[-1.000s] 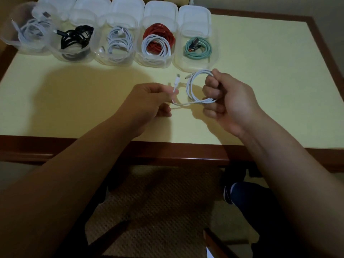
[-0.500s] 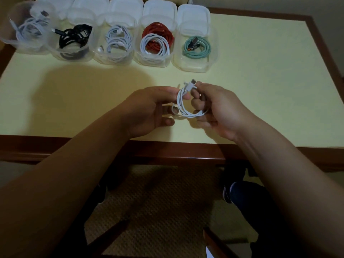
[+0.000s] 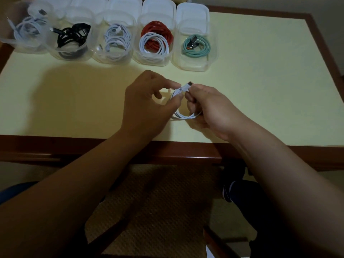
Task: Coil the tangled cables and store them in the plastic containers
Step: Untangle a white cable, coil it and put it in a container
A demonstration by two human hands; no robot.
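1. Five clear plastic containers line the far edge of a pale yellow table [image 3: 260,81]. The leftmost container [image 3: 11,41] holds a coiled pale cable [image 3: 28,29].
2. Next to its right, the second container [image 3: 55,53] holds a black cable [image 3: 72,37].
3. The third container [image 3: 98,56] holds a bundle of white cables [image 3: 117,40].
4. The fourth container [image 3: 137,58] holds a red cable [image 3: 158,29] with a white coil [image 3: 153,43] lying on it.
5. The left hand [image 3: 145,107] is over the table, on the near side of the fourth container, its thumb and forefinger pinching the white cable [image 3: 183,116] near the plug [image 3: 187,86].
6. The white cable, wound into a small coil, is held between the two hands above the table near its front edge, the plug pointing toward the containers.
7. The right hand [image 3: 210,108], on the near side of the fifth container [image 3: 189,66], has its fingers curled around the coil's right side.
8. The fifth container, rightmost in the row, holds a teal cable [image 3: 203,47]; white lids [image 3: 192,15] are behind the row.
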